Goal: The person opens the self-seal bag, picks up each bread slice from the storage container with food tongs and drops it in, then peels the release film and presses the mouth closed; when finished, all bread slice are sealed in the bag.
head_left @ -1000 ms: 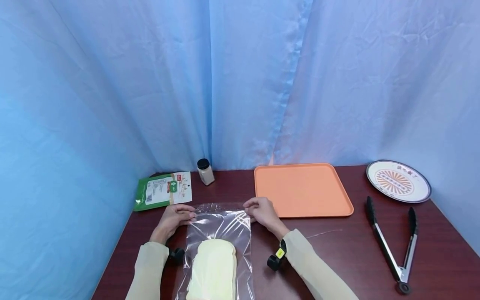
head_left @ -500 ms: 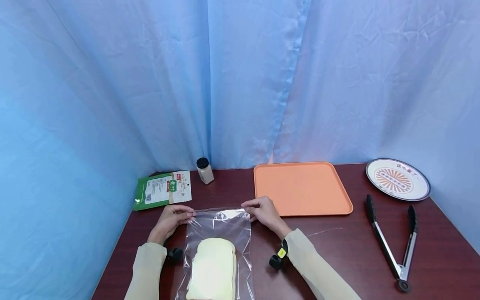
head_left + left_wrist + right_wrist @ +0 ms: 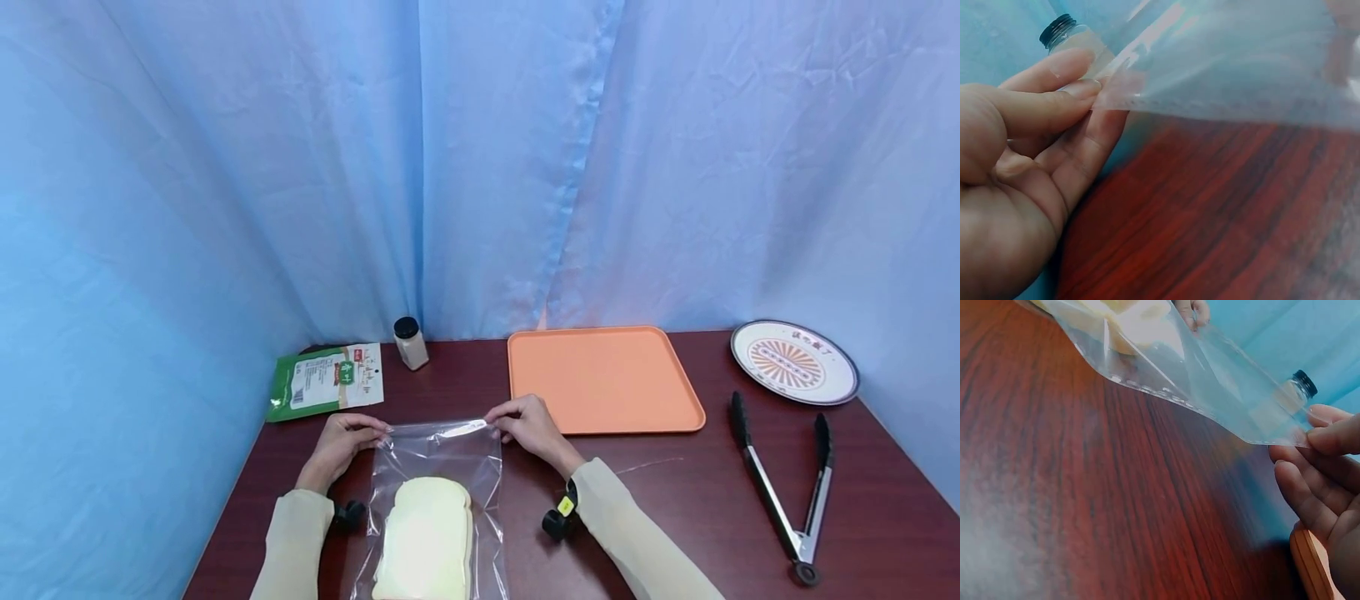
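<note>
A clear plastic bag (image 3: 441, 450) lies at the near middle of the table, with pale sliced bread (image 3: 426, 537) inside it. My left hand (image 3: 339, 443) pinches the bag's far left corner between thumb and index finger; the left wrist view shows the film (image 3: 1210, 69) stretching away from that thumb. At the far right corner, my right hand (image 3: 527, 429) pinches the bag the same way. Between the two hands the far edge is drawn fairly straight. In the right wrist view the bag's side seam (image 3: 1154, 392) stands slightly above the wood. The bread's near end is cut off by the frame.
Behind my left hand lie a green and white packet (image 3: 326, 382) and a black-capped jar (image 3: 411, 344). An orange tray (image 3: 603, 379) sits beyond my right hand. Farther right are a patterned plate (image 3: 795, 362) and spread tongs (image 3: 780, 500). Blue curtains (image 3: 480, 167) enclose the table.
The bag's far edge, which spread out beyond the hands a second ago, now forms a narrower line between them. Both hands keep their pinch and have barely moved.
</note>
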Available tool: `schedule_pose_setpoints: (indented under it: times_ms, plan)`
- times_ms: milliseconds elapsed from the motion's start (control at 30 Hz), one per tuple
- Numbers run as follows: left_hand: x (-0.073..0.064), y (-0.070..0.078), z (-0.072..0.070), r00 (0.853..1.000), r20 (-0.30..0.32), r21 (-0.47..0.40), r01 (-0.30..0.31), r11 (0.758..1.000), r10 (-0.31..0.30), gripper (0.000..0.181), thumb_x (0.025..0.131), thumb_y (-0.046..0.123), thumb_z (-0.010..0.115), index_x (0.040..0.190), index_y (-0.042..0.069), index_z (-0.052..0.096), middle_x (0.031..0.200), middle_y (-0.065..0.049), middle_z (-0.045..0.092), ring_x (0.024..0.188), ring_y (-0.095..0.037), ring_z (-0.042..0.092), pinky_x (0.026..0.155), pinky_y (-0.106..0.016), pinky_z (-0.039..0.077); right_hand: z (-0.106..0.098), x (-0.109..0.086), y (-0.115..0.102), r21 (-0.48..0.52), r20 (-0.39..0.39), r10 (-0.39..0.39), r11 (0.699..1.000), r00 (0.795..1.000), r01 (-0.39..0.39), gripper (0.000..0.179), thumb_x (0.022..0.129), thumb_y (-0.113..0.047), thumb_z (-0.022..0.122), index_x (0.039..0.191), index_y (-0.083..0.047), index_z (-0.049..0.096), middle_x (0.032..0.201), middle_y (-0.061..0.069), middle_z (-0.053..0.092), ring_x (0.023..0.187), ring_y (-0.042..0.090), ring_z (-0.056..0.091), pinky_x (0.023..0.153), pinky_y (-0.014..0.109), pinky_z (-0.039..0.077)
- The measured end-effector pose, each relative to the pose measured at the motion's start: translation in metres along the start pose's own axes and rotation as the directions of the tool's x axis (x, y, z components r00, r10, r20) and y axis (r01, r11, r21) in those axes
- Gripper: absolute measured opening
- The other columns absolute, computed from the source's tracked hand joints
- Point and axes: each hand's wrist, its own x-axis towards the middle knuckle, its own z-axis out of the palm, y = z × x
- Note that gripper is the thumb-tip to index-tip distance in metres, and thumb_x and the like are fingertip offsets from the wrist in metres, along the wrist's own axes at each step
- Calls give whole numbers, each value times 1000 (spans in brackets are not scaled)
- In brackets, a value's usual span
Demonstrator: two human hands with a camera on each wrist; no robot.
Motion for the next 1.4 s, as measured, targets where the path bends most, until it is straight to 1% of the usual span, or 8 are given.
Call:
schedule_pose_setpoints:
  times_ms: [133, 200, 333, 467, 700, 967, 1133, 1400]
  plan:
    - [0, -3, 0, 999, -1, 3, -37, 999, 37, 16, 91, -12, 59, 97, -12, 74, 86, 2, 79, 77, -10, 76, 73, -24, 63, -1, 0, -3, -37, 20, -33, 999, 999, 34, 18, 89, 12, 57, 93, 11, 75, 85, 31, 73, 74, 43, 73, 66, 50, 62]
    - [0, -4, 1, 999, -15, 13, -49, 999, 49, 15, 90, -13, 59, 97, -14, 73, 85, 2, 79, 76, -10, 76, 72, -24, 63, -1, 0, -2, -54, 28, -36, 998, 999, 37, 18, 90, 11, 57, 94, 11, 75, 87, 30, 74, 77, 44, 74, 69, 50, 62]
    - [-1, -6, 1, 997, -30, 69, -70, 995, 72, 16, 89, -15, 58, 100, -22, 67, 86, 4, 78, 74, -7, 74, 70, -22, 63, -2, 2, 3, -80, 29, -33, 996, 999, 36, 17, 90, 7, 61, 95, 6, 77, 87, 25, 76, 77, 38, 75, 68, 42, 64]
    - [-1, -6, 2, 996, -13, 111, -81, 990, 83, 18, 89, -17, 55, 102, -28, 62, 87, 2, 77, 74, -7, 73, 69, -23, 63, -4, 2, 6, -101, 25, -40, 994, 999, 42, 15, 89, 3, 65, 93, 1, 79, 84, 19, 78, 73, 27, 77, 63, 30, 63]
    - [0, -3, 4, 998, 8, 112, -70, 991, 69, 19, 92, -17, 49, 104, -30, 57, 85, 0, 74, 71, -8, 73, 68, -24, 63, -7, 2, 7, -161, 26, -54, 985, 998, 58, 18, 86, 2, 64, 91, -4, 80, 77, 12, 78, 63, 8, 72, 57, 20, 57]
    - [2, -1, 4, 999, -4, 145, -36, 989, 37, 17, 91, -18, 45, 98, -27, 59, 78, 0, 72, 66, -9, 71, 67, -25, 63, -7, 0, 3, -152, 5, -10, 988, 1000, 11, 19, 92, -16, 66, 94, -4, 81, 83, 13, 79, 60, 12, 72, 68, 15, 56]
    - [3, 1, 4, 1000, -23, 168, 1, 986, 3, 17, 91, -16, 45, 94, -23, 60, 75, 0, 70, 64, -9, 69, 66, -24, 62, -4, -1, 3, -167, -15, -12, 986, 1000, 9, 22, 93, -23, 69, 92, -5, 81, 75, 11, 77, 58, 13, 72, 70, 15, 55]
    - [2, 2, 8, 998, -51, 174, -20, 985, 29, 18, 88, -15, 47, 90, -25, 62, 71, -1, 70, 60, -9, 66, 63, -24, 60, -1, -1, 2, -189, -48, 8, 982, 999, -17, 21, 94, -25, 69, 89, -10, 82, 69, 7, 76, 58, 12, 71, 69, 16, 56]
